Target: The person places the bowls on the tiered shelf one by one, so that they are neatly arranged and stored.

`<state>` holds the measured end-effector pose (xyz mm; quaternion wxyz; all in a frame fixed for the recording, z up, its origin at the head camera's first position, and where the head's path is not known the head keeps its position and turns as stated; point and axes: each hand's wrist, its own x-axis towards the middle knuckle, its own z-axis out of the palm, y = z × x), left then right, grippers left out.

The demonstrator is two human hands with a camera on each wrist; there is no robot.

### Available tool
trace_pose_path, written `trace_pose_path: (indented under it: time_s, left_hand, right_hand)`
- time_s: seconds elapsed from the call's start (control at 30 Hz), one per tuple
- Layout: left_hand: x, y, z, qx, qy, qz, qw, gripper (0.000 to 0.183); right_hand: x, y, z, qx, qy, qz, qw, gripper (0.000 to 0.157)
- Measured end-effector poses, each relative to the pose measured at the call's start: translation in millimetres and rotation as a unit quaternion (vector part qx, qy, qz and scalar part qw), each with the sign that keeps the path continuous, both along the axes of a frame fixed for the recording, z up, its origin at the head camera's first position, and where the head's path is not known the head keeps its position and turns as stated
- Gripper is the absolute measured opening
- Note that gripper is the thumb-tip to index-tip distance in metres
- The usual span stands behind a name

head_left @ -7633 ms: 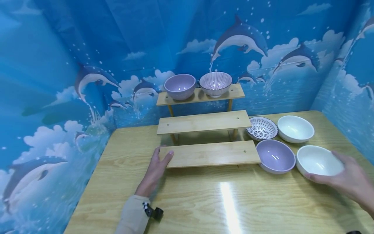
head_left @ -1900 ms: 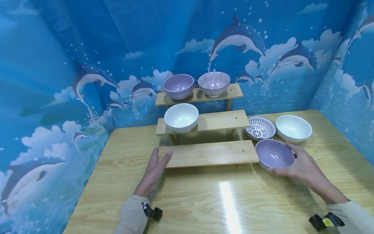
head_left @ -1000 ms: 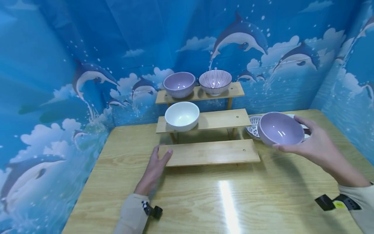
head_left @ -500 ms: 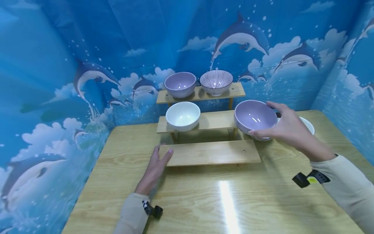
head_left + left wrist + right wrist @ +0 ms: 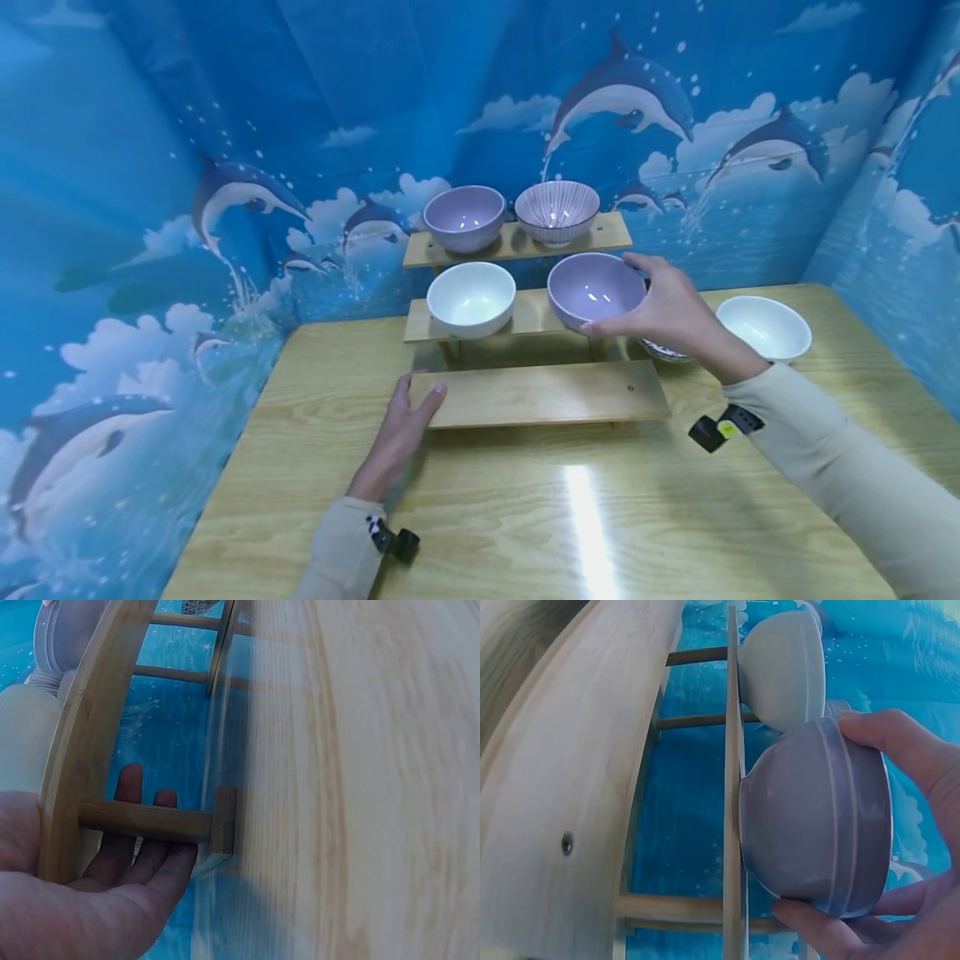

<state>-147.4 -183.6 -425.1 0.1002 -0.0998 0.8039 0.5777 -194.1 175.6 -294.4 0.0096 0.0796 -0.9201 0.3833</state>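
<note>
While the head view had your right hand [image 5: 671, 307] gripping the purple bowl [image 5: 588, 292], newly brought beside the white bowl [image 5: 471, 298], the left wrist's showed your left hand [image 5: 112, 907] holding the bottom shelf [image 5: 86, 742], the right wrist's the middle shelf [image 5: 733, 765] filling up.

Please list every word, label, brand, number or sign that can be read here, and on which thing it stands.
No text can be read.
Yellow patch on the right wrist strap: too small to read.
Black-and-white patch on the left wrist strap: too small to tell if it is writing.
Bowls, wooden stand, dolphin backdrop: no writing visible.
</note>
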Motion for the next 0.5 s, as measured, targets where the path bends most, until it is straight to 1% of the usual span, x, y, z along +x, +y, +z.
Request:
trace_pose_path:
  time_s: [0.2,0.5]
  left_hand:
    - [0.1,0.9,0.9,0.0,-0.001,0.002,1.0,0.082]
    - [0.5,1.8,1.5,-0.003,-0.002,0.002,1.0,0.084]
  right_hand:
    - [-8.2,-11.0,-1.0,-0.019,-0.009,0.008,1.0,0.122]
    - [-16.8,-21.4,-2.5,-0.044,-0.006,0.019,0.999,0.121]
